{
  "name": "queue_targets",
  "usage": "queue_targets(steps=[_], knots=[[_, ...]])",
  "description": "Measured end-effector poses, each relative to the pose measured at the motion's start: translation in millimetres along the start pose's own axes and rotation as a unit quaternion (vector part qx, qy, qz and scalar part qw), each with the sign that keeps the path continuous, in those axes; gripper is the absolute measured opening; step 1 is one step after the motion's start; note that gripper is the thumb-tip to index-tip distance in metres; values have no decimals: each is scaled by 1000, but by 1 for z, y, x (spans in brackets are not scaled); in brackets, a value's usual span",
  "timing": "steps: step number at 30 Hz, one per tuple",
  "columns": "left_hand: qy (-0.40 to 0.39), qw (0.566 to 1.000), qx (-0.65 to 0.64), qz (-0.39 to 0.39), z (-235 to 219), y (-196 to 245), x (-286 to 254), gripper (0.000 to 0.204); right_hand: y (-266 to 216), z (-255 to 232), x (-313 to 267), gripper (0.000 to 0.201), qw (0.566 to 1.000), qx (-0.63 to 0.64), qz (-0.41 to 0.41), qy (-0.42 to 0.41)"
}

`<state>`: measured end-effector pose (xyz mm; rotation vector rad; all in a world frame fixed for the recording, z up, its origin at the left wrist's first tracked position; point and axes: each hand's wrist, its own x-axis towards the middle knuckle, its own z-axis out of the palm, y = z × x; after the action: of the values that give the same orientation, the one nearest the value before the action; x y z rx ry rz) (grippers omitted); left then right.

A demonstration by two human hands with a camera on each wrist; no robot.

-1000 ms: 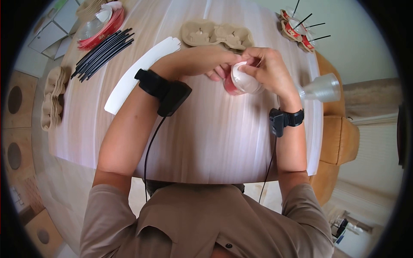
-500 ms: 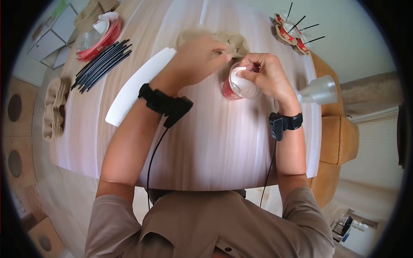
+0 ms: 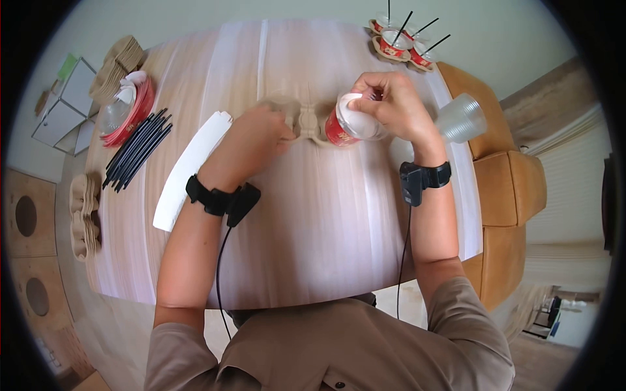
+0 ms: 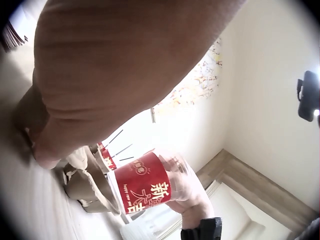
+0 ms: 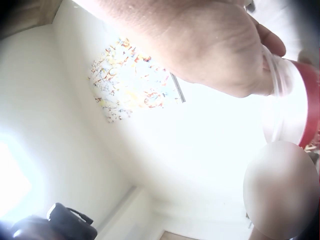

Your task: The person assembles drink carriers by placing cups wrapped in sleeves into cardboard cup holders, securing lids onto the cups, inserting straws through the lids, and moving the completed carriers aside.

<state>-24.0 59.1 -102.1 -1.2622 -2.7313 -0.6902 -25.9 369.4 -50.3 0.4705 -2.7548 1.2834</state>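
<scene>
My right hand (image 3: 394, 104) pinches the rim of a clear plastic cup (image 3: 339, 130) that wears a red paper sleeve with gold lettering. Something white (image 3: 353, 103) shows at the cup's mouth beneath the thumb. In the left wrist view the sleeve (image 4: 142, 182) faces the camera, with the cup tilted and its base close to a brown molded-pulp cup carrier (image 4: 87, 187). From the head, the cup overlaps the right end of that carrier (image 3: 308, 122). My left hand (image 3: 251, 143), blurred, grips the carrier's left end; its fingertips are partly hidden.
Black straws (image 3: 137, 150) lie at left beside red sleeves (image 3: 142, 107) and stacked carriers (image 3: 117, 68). A white curved stack (image 3: 189, 173) sits near my left forearm. Nested clear cups (image 3: 462, 118) lie at right. Finished-looking cups with straws (image 3: 394, 44) stand at the far right edge.
My left hand has left the cup and gone to the carrier, which has come nearer, toward the cup. My right hand keeps its hold on the cup. The head view has tilted up.
</scene>
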Motion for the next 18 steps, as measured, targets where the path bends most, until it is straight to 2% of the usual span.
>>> queue_targets(steps=[4, 10, 13, 15, 16, 18], knots=[[-20, 1000, 8, 22, -1, 8, -1, 8, -2, 5, 0, 12, 999, -44, 10, 15], [-38, 999, 3, -14, -8, 14, -3, 13, -5, 11, 1, 14, 998, -70, 6, -1], [-81, 996, 20, -45, -20, 22, -3, 14, -5, 17, 2, 14, 996, -87, -2, 5], [-96, 985, -83, -120, -30, 32, -5, 21, -10, 21, 1, 14, 994, -112, -5, -8], [-97, 984, -84, -120, -28, 35, -3, 21, -11, 22, 1, 14, 994, -111, -4, -9], [59, 957, -244, -146, -22, 44, 3, 36, -13, 24, 1, 14, 993, -119, -2, -13]])
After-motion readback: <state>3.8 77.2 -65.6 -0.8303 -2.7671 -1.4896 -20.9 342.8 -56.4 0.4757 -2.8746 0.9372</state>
